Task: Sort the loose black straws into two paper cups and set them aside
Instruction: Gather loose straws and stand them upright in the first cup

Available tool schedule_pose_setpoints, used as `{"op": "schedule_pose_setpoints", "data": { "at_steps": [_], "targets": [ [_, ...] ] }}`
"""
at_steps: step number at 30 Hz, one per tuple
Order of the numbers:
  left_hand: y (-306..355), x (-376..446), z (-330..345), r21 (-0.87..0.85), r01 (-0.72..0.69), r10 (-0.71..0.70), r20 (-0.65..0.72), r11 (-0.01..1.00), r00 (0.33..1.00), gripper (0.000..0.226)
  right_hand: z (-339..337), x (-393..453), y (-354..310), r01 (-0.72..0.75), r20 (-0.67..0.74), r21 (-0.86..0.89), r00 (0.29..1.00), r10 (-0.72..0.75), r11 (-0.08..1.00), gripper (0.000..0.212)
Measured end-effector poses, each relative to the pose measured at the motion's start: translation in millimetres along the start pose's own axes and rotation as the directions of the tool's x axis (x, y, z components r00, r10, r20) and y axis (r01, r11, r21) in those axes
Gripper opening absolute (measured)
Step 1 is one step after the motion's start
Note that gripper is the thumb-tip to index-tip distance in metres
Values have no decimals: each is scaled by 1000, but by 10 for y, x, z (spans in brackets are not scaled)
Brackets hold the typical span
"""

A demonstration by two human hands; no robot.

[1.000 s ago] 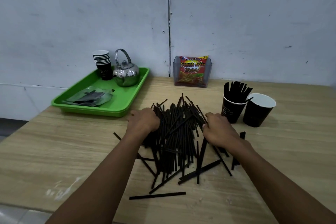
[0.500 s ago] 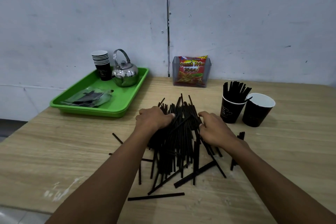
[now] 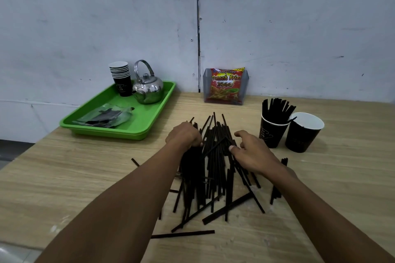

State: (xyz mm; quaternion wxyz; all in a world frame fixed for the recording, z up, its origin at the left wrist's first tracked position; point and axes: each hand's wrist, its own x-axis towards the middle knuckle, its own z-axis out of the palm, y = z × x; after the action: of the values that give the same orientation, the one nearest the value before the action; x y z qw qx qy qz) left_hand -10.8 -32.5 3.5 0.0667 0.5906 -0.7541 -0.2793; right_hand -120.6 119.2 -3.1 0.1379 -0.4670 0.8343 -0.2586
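Dim, soft shadows, wide-angle edges

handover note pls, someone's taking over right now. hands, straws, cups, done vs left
Left hand: fingers curled on the left side of the straw pile.
Right hand: fingers on the pile's right side, thumb spread.
Pile lies mid-table; stray straws at its near edge and right.
Done: left paper cup holds a bunch of straws.
Left: right paper cup looks empty; fill it from the pile, then set both cups aside.
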Motion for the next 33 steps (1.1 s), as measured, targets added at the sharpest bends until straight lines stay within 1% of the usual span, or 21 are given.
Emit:
{"op": "schedule_pose_setpoints", "data": {
  "at_steps": [2,4,9,12,15,17,23,25,28,31,33],
  "targets": [
    [-9,17,19,-15,4,-4,-10,1000,1000,27,6,4,2,4,-4,1,1000,-4,1000,54],
    [-10,-3,39,-17,-5,5,-6,1000,1000,30,12,3,7,7,-10,-1,1000,-7,1000,53],
    [-5,-100,67,-3,-56,55,-20,998,998,14,9,-15,31,-1,-20,9,1000,1,1000,58],
    [-18,-152,56,25,-74,75,-52,997,996,16,3,-27,47,-1,-26,28,1000,2,1000,59],
    [-52,-156,31,16,-53,54,-85,998,995,18,-4,-38,50,-1,-35,37,999,2,999,59],
    [-73,-132,16,-8,-37,36,-92,999,995,25,-9,-46,49,0,-39,45,999,2,999,60],
    [-128,-49,-15,-103,-46,36,-92,994,995,18,-37,-61,61,8,-71,67,997,-3,998,57],
    [-144,-28,-34,-139,-53,40,-93,989,995,20,-48,-62,59,6,-86,83,996,2,997,56],
    [-167,16,-91,-178,-84,63,-116,980,991,27,-61,-59,37,8,-112,106,994,4,994,55],
    [-183,54,-181,-188,-140,118,-126,972,985,26,-63,-51,14,17,-141,118,990,0,993,53],
    [-187,83,-235,-228,-187,156,-146,956,977,22,-60,-47,-1,26,-164,131,986,-4,991,51]
  ]
}}
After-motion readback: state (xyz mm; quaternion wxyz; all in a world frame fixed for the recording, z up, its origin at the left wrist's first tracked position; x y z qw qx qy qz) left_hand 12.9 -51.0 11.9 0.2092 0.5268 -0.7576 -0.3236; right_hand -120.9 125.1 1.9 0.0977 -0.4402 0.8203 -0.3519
